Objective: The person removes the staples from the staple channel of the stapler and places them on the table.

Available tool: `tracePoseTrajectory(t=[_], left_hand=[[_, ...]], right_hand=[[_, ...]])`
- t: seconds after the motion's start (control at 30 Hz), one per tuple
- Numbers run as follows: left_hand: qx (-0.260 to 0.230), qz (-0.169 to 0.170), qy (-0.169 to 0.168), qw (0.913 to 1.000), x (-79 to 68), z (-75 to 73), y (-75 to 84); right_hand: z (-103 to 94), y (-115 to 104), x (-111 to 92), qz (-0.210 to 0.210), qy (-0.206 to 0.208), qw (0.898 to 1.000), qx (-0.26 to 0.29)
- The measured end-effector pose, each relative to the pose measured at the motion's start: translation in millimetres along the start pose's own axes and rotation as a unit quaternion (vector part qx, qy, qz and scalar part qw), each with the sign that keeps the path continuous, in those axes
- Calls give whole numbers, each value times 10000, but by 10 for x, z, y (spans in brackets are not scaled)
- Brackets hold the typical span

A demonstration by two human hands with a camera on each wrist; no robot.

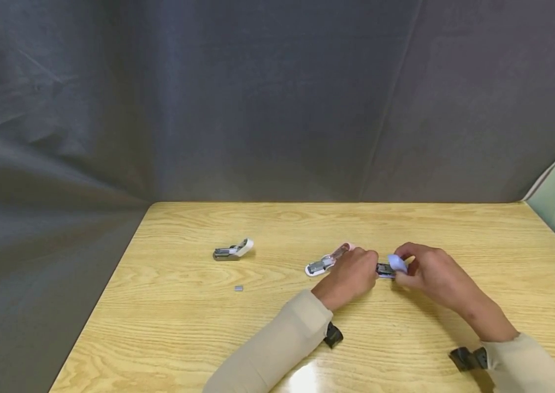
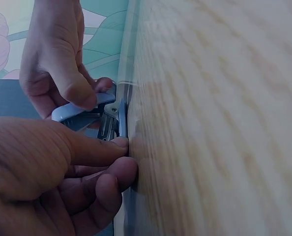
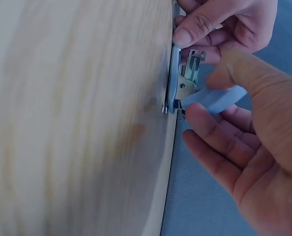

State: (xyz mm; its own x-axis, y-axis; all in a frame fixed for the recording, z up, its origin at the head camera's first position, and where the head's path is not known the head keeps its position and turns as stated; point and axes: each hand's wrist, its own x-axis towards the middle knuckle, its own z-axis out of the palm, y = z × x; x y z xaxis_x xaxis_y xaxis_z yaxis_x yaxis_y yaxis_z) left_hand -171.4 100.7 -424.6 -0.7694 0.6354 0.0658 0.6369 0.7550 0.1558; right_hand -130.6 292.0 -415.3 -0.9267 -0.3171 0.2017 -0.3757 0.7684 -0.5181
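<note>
A light blue stapler lies on the table with its top cover lifted back from the metal staple channel. My right hand pinches the raised cover between thumb and fingers. At the stapler's other end, my left hand holds the base with thumb and curled fingers, low against the tabletop. The left fingers hide part of that end in the head view. Just left of this hand rests a pink and white stapler, also opened up and partly covered by the hand.
Farther left stands a white and grey stapler with its cover raised. A small grey-blue block, seemingly a staple strip, lies in front of it. The wooden table ends at a dark curtain behind.
</note>
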Motion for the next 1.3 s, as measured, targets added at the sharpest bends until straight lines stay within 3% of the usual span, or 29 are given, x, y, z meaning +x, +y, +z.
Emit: tracePoseTrajectory(t=[0.17, 0.33, 0.5, 0.63, 0.9, 1.1, 1.17, 1.3], left_hand=[[106, -16, 52, 9999, 1, 3, 6], [46, -18, 10, 10000, -8, 12, -2], [-2, -80, -127, 9999, -42, 19, -8], [-64, -54, -106, 9999, -41, 7, -5], [-123, -50, -158, 9998, -12, -20, -1], [-128, -71, -186, 9997, -7, -18, -6], [-114, -76, -184, 9997, -5, -17, -7], [-144, -116, -215, 9996, 1, -15, -6]], right_hand=[[14, 32, -16, 199, 66, 9996, 184], [32, 43, -45, 130, 157, 9995, 245], [49, 36, -72, 110, -34, 9989, 451], [17, 28, -87, 323, -84, 9969, 706], [-75, 43, -96, 962, -346, 9846, 1419], [-127, 53, -112, 990, -534, 9743, 1950], [-140, 53, -109, 927, -556, 9751, 1935], [-175, 19, -104, 939, -405, 9872, 1224]])
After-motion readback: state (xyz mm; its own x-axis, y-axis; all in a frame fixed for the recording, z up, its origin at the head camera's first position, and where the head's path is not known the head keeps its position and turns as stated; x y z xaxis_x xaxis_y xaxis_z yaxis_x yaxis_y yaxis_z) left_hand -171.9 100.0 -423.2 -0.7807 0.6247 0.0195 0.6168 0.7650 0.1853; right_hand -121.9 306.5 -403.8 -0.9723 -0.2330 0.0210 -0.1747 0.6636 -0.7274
